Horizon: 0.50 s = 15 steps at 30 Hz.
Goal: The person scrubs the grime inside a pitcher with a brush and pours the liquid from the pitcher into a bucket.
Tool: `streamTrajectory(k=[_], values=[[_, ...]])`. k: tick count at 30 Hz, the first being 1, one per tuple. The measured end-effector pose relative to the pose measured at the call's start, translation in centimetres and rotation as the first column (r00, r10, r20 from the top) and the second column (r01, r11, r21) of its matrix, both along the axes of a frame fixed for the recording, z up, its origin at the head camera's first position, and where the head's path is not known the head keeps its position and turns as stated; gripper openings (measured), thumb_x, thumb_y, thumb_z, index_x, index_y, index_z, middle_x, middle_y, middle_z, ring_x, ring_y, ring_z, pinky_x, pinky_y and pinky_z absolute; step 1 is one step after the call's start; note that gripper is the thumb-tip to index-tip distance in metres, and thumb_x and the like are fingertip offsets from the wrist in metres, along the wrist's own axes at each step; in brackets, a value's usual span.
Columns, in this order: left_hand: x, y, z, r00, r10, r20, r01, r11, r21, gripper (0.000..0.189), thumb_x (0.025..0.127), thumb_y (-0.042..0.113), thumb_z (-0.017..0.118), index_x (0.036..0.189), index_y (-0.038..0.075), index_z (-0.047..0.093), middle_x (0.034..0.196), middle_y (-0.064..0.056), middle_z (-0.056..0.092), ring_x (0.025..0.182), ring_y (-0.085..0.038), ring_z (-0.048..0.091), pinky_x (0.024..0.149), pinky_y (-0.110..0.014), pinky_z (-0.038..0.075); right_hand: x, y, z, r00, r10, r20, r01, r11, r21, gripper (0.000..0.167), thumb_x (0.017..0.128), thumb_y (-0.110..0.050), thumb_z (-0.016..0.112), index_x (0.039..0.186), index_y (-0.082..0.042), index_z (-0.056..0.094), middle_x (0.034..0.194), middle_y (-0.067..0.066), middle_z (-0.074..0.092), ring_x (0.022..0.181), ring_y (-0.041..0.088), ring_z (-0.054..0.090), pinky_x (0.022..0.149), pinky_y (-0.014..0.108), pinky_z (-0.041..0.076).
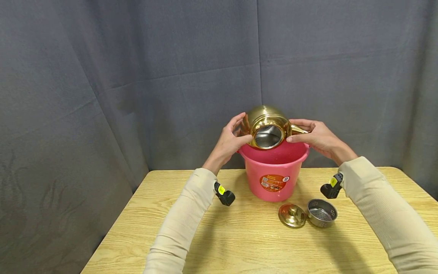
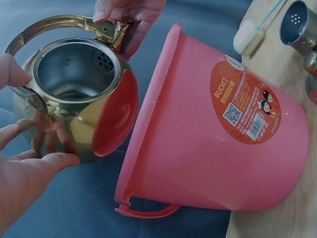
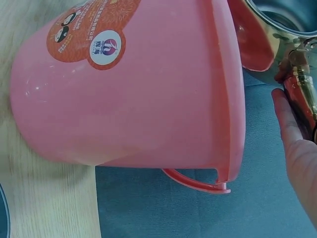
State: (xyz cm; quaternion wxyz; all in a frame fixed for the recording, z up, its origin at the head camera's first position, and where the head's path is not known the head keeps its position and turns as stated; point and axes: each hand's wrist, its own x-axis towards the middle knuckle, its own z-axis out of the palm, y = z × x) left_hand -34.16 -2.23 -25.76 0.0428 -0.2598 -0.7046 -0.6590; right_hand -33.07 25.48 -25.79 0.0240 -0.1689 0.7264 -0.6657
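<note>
A shiny gold teapot (image 1: 265,114) is tilted over the pink bucket (image 1: 270,175), its round opening facing me without a lid. My left hand (image 1: 230,140) grips the pot's left side, with the thumb near the opening and the handle's base. On the other side my right hand (image 1: 319,137) holds the spout between thumb and fingers. In the left wrist view, the arched handle (image 2: 54,22) shows, along with strainer holes inside the pot. What is inside the bucket is mostly hidden.
The gold lid (image 1: 292,215) lies on the wooden table (image 1: 253,236), beside a perforated metal strainer cup (image 1: 321,213). A white sponge brush (image 2: 248,37) rests near the bucket in the left wrist view. A grey curtain (image 1: 205,76) hangs behind the table.
</note>
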Motion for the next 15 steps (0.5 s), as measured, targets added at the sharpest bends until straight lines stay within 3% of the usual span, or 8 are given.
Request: streamTrajectory(k=[15], values=[[-0.10,-0.02,-0.04,0.999,-0.013,-0.039,0.014,1.000,0.015,0.080,0.074,-0.005,0.065,0.148,0.016,0.041,0.148,-0.005,0.037,0.132,-0.032,0.039,0.097,-0.040,0.045,-0.13,-0.19,-0.12,0.999,-0.042,-0.015,0.042,0.999,-0.007,0.071,0.081,0.004,0.074,0.144,0.000,0.040,0.114,-0.003,0.066,0.097,0.011,0.064,0.080,0.029,0.055]])
